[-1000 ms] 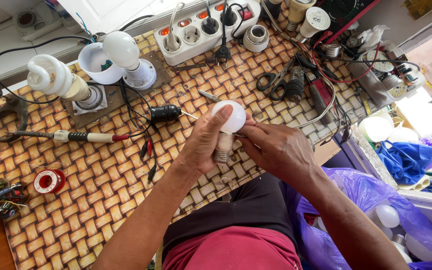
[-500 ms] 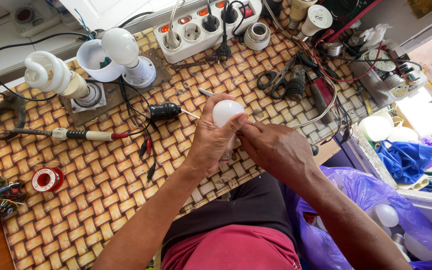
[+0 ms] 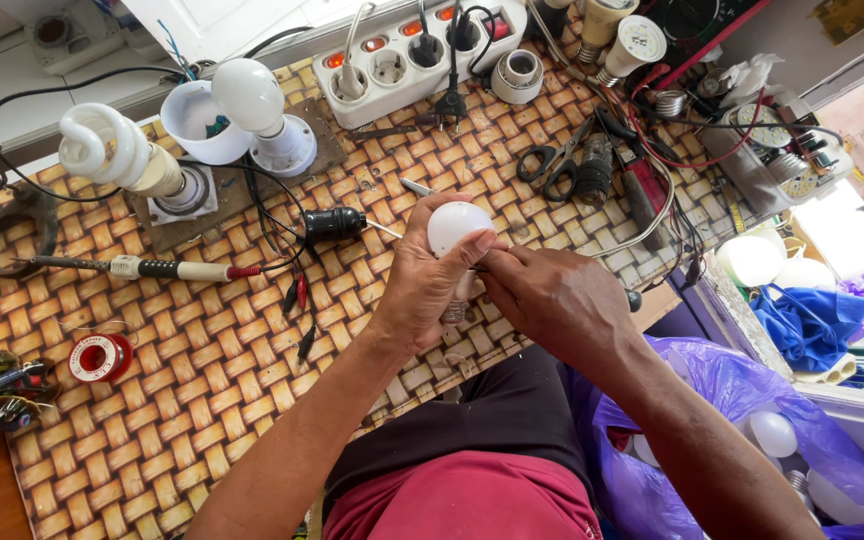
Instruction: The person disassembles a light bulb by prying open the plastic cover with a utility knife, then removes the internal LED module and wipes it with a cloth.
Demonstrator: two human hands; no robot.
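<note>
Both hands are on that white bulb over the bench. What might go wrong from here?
1. The left hand grips the white bulb while the right hand works at its base; a slip might drop it.
2. The soldering iron lies near the left forearm; an elbow may brush it.
3. Loose clip leads beside the left hand could snag.

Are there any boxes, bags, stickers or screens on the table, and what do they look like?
No screens show.
Purple plastic bag: lower right, beside the person, crinkly, white bulbs inside.
Blue bag: right edge, crumpled.
Round label: top, white, on a bulb's end.
Solder reel: left, red rim, round.
</note>
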